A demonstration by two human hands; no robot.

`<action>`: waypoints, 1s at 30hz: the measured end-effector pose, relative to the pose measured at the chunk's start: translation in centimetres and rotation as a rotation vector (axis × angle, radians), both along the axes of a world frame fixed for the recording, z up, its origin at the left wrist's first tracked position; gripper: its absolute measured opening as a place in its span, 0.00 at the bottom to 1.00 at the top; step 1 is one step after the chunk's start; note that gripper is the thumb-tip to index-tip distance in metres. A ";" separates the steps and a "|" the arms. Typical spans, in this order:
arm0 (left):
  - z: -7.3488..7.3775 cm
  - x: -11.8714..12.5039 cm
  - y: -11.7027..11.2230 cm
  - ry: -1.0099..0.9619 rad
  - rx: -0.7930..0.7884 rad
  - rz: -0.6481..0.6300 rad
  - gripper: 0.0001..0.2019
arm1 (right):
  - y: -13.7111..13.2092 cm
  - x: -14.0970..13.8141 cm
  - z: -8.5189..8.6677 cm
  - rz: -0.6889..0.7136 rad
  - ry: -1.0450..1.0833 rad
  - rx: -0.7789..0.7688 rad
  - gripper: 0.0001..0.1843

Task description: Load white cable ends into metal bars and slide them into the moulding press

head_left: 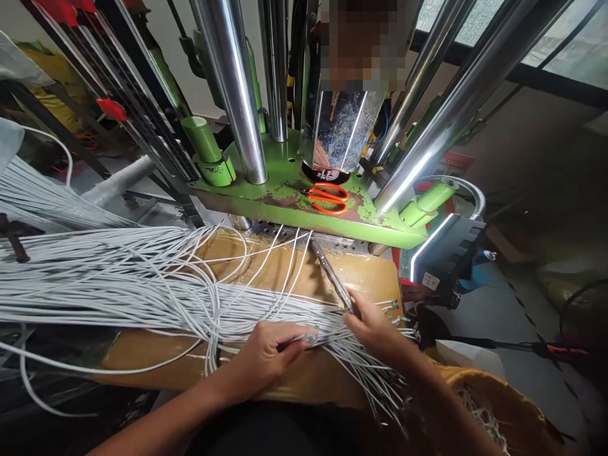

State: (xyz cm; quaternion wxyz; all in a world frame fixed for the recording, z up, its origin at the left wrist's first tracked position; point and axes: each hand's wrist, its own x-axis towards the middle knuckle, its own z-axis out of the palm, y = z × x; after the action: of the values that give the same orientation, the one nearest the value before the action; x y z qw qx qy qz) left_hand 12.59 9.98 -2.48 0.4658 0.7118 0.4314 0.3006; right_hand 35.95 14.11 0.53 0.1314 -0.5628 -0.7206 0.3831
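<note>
My left hand [275, 348] is closed in a pinch above the bundle of white cables [175, 307]. A small, pale, translucent piece [311, 336] shows at its fingertips, too small to name. To the right, my right hand [368, 322] is wrapped round the near end of a slim grey metal tool [334, 277]. The tool slants away to the left, its tip close to the lower edge of the green press plate [285, 212]. Several single cables run up from the bundle to the gap beneath that plate.
Orange-handled scissors [327, 198] lie on the green plate between steel columns [232, 82]. Brown board [370, 272] supports the cables, whose ends fan out at right. A black box with a light strip [446, 253] stands at right. A yellow-lined container [503, 396] holds white scraps.
</note>
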 end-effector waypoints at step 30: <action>-2.1 2.0 -0.3 -0.006 0.540 -0.034 0.17 | -5.3 -3.8 -4.1 -0.308 0.417 -0.107 0.31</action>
State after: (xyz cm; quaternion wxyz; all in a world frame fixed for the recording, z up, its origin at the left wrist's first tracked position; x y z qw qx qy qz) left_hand 14.55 9.71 -4.60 0.2654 0.8165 0.3220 0.3990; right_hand 32.14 8.80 -3.62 0.3037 -0.5808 -0.5626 0.5039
